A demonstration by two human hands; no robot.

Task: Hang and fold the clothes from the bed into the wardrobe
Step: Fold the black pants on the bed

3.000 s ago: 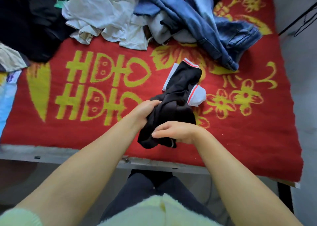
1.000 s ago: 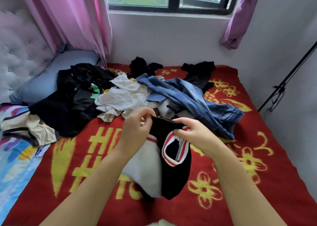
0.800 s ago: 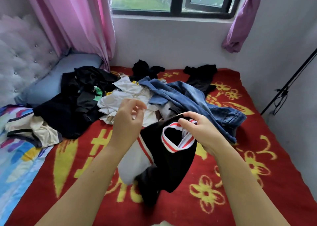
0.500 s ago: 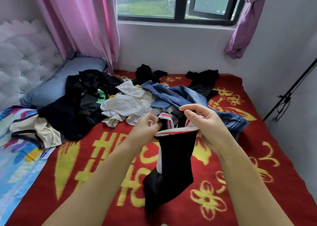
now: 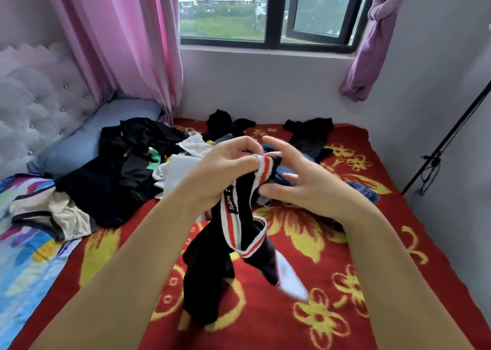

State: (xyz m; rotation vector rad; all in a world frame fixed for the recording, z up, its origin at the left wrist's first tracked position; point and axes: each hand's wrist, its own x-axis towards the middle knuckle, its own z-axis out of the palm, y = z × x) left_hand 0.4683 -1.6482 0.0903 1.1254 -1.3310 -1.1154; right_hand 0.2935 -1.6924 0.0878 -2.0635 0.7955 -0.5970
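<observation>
A black garment (image 5: 212, 275) with red-and-white striped trim and white sleeve ends hangs over the bed. My left hand (image 5: 225, 169) grips its striped collar, lifting it. My right hand (image 5: 300, 179) is beside the collar with fingers spread and straight, touching the fabric's edge but not gripping it. Behind them lies a pile of clothes: black items (image 5: 117, 174), a white garment (image 5: 180, 169) and blue jeans (image 5: 364, 192), partly hidden by my hands.
The bed has a red blanket (image 5: 305, 248) with yellow flowers. A beige-and-black garment (image 5: 53, 214) lies at the left on a colourful sheet. A blue pillow (image 5: 87, 139) and tufted headboard are at the left. A black stand (image 5: 441, 147) leans at the right wall.
The garment was raised from the bed edge and turned to find its collar. My right hand has let go of the collar and opened; my left hand still holds it.
</observation>
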